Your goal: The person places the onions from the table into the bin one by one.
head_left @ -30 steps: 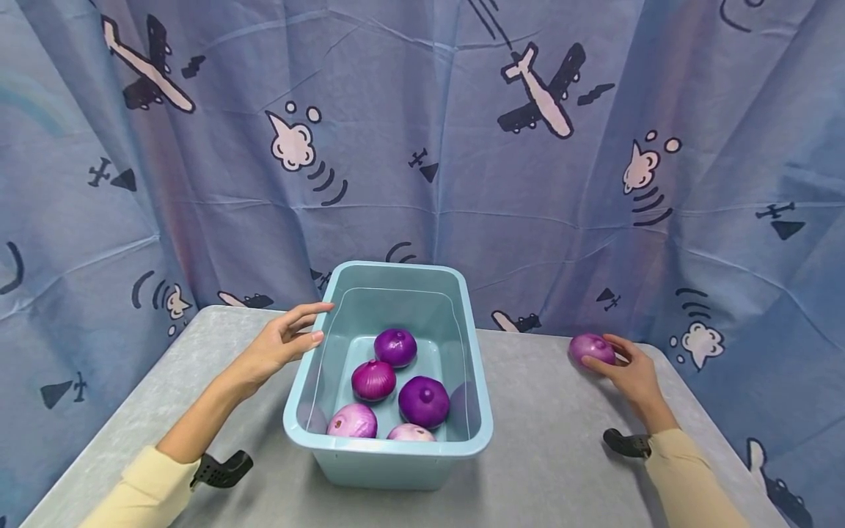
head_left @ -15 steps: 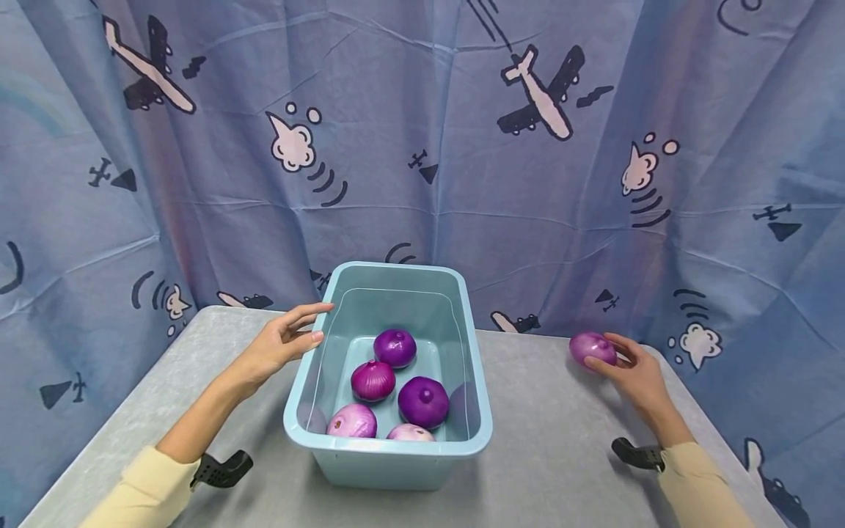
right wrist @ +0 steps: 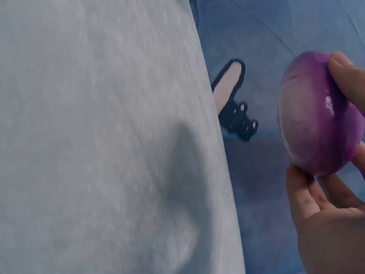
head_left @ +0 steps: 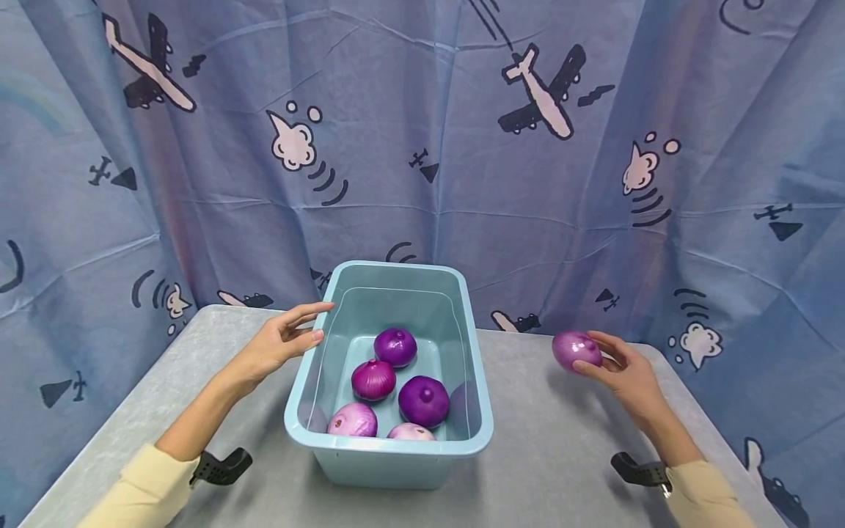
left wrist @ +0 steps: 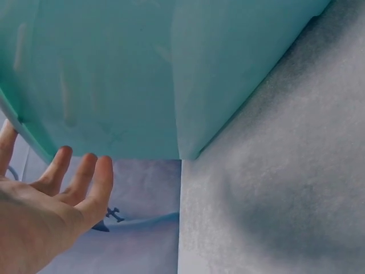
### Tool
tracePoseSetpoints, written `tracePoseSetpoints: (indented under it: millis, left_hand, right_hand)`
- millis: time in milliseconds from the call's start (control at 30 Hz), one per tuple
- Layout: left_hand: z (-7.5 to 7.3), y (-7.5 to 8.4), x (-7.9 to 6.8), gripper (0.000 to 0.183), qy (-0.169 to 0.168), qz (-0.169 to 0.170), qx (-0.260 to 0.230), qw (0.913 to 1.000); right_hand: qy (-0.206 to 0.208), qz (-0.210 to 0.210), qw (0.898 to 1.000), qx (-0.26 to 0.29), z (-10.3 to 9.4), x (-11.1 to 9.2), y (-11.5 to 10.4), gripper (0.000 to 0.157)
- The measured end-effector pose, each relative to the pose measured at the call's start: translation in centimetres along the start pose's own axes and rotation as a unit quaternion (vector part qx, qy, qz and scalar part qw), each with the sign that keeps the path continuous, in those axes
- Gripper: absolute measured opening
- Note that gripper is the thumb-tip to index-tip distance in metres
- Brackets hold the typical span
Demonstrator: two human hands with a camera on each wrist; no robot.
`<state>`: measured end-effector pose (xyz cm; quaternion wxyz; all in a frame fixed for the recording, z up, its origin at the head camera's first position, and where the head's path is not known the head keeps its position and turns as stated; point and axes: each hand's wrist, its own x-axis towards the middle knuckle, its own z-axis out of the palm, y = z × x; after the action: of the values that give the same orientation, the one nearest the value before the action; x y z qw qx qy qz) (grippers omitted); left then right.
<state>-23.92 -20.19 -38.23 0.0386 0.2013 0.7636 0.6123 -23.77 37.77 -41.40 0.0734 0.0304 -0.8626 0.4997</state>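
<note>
My right hand (head_left: 630, 378) holds a purple onion (head_left: 576, 350) between thumb and fingers, above the right part of the table. In the right wrist view the onion (right wrist: 316, 114) is pinched with the thumb on one side and the fingers on the other. My left hand (head_left: 273, 345) is at the left rim of a light blue plastic bin (head_left: 376, 462), fingertips at the edge. The left wrist view has its fingers (left wrist: 97, 182) loosely extended beside the bin's outer wall (left wrist: 114, 74). Inside the bin lie several onions, among them a dark purple one (head_left: 424, 402) and a paler one (head_left: 353, 421).
The bin stands mid-table on a grey tabletop (head_left: 528, 440). Behind the table hangs a blue curtain (head_left: 396, 147) printed with airplanes. A black wrist strap piece (head_left: 224, 466) juts from the left cuff, another (head_left: 637, 469) from the right.
My right hand has lifted the onion off the table and moved it slightly left. The left hand and the bin have stayed in place.
</note>
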Motion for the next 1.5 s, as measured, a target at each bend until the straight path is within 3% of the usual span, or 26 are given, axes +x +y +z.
tracePoseSetpoints:
  millis: [233,667,1200,1500]
  left_hand:
    - [-0.2,0.2,0.0,0.053,-0.004,-0.005,0.016,0.9999]
    - [-0.2,0.7,-0.1,0.055,-0.01,-0.023,0.03,0.9992]
    - [-0.2,0.9,0.0,0.055,-0.005,-0.035,0.032,0.9989]
    - [-0.2,0.9,-0.1,0.055,-0.006,-0.031,0.031,0.999]
  right_hand:
    - [-0.015,-0.029,0.999,0.016,0.7,-0.7,-1.0,0.07]
    - [-0.037,-0.045,0.997,0.049,2.0,-1.8,-2.9,0.062]
    - [-0.068,-0.126,0.986,0.088,3.4,-0.9,-8.4,0.058]
    - [-0.109,-0.154,0.975,0.116,4.6,-0.2,-12.1,0.061]
